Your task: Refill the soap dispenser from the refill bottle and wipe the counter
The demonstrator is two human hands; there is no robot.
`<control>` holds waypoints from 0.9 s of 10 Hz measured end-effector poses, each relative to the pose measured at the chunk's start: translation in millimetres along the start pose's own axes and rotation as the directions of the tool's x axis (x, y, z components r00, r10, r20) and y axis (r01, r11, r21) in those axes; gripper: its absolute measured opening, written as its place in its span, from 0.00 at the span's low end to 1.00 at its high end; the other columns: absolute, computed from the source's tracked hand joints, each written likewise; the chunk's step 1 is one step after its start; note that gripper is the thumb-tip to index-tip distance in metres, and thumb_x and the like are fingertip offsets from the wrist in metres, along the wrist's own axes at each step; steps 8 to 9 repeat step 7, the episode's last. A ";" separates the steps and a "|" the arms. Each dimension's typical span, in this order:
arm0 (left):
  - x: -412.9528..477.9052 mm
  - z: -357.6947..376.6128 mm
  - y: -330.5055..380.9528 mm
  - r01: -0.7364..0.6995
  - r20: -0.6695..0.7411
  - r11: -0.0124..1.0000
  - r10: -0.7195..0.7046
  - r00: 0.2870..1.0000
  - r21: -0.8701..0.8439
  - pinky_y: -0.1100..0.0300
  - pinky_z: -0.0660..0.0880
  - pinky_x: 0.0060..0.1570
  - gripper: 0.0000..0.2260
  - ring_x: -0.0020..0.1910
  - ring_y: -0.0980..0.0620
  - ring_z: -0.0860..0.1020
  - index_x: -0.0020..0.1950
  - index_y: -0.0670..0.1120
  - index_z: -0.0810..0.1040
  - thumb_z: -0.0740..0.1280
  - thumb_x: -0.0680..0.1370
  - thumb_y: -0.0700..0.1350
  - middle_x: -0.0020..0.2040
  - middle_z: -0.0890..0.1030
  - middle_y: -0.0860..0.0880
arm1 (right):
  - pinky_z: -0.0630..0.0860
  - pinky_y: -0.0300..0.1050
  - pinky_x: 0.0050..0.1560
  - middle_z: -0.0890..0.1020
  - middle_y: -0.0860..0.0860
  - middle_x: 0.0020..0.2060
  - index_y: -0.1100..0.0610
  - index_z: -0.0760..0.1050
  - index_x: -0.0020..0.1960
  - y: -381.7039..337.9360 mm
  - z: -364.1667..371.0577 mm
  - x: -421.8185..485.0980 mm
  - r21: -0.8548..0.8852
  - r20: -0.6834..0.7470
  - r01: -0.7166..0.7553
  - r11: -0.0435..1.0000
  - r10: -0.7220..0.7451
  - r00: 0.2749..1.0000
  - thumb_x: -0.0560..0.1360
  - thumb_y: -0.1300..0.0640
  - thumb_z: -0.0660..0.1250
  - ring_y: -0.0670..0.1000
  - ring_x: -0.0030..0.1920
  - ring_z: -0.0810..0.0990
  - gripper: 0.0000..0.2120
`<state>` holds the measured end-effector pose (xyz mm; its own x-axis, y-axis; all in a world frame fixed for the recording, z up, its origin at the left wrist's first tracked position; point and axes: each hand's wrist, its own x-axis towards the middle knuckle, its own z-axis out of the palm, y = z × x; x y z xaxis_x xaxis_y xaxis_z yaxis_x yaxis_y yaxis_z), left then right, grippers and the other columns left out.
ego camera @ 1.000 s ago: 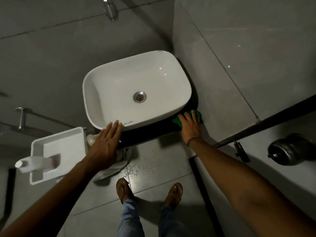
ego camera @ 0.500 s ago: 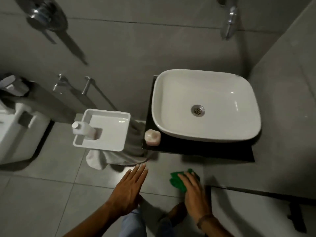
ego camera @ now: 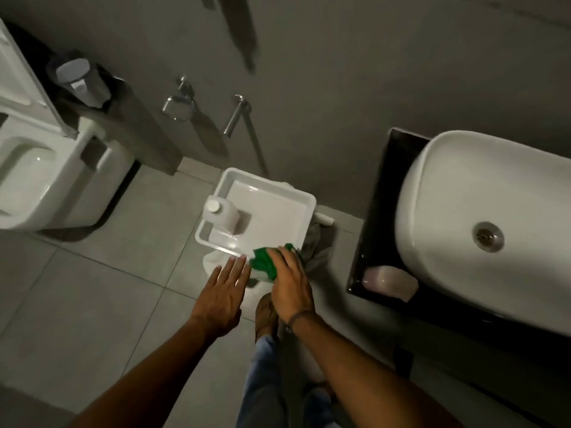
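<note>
Right hand (ego camera: 289,284) is gripping a green cloth (ego camera: 264,262), fingers curled over it, at the near edge of the white tray (ego camera: 304,200). Left hand (ego camera: 221,299) is hovering just left of the cloth, fingers spread flat, grasping nothing. White refill bottle (ego camera: 222,213) is lying in the tray's left corner. Black counter (ego camera: 381,211) is sitting right of the tray, carrying the white basin (ego camera: 463,193); a pale soap dispenser (ego camera: 389,281) is resting on its near end.
</note>
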<state>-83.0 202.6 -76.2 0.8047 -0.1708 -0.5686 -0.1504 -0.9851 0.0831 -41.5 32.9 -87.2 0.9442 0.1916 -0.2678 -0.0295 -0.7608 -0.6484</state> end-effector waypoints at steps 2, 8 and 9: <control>50.2 6.1 -35.5 -0.046 0.063 0.997 0.043 0.997 0.058 0.40 0.46 0.83 0.43 0.84 0.38 0.35 0.84 0.43 0.33 0.63 0.81 0.45 0.84 0.34 0.40 | 0.56 0.59 0.81 0.63 0.54 0.79 0.51 0.63 0.79 -5.3 31.9 101.0 -0.197 0.022 -0.029 0.980 0.034 0.999 0.74 0.73 0.65 0.60 0.82 0.54 0.37; 65.9 38.0 -53.4 -0.081 0.038 0.990 0.078 0.996 0.115 0.38 0.45 0.82 0.44 0.83 0.36 0.33 0.80 0.44 0.26 0.61 0.81 0.45 0.82 0.29 0.39 | 0.50 0.65 0.81 0.47 0.56 0.83 0.51 0.44 0.83 21.9 68.7 132.2 -0.467 0.248 0.066 0.882 0.058 0.967 0.75 0.58 0.70 0.65 0.82 0.43 0.47; 65.9 38.0 -53.4 -0.081 0.038 0.990 0.078 0.996 0.115 0.38 0.45 0.82 0.44 0.83 0.36 0.33 0.80 0.44 0.26 0.61 0.81 0.45 0.82 0.29 0.39 | 0.50 0.65 0.81 0.47 0.56 0.83 0.51 0.44 0.83 21.9 68.7 132.2 -0.467 0.248 0.066 0.882 0.058 0.967 0.75 0.58 0.70 0.65 0.82 0.43 0.47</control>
